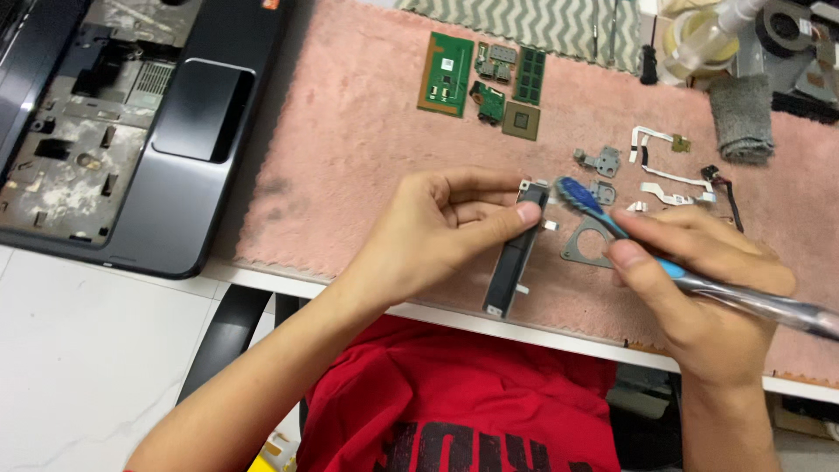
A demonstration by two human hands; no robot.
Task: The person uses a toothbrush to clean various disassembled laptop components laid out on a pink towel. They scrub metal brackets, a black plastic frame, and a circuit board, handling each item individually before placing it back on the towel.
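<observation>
Now bristly toothbrush (581,197), slim black bar (516,253)

probably an electronics repair bench: gutted laptop shell (131,131), loose circuit boards (485,83) on pink towel (350,157)

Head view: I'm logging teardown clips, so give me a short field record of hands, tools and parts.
left hand: pinches long black laptop part
right hand: holds blue toothbrush, bristles at the part's top end
surface: pink towel
laid out: green circuit boards, metal brackets, white ribbon cables
far left: opened laptop chassis
</observation>
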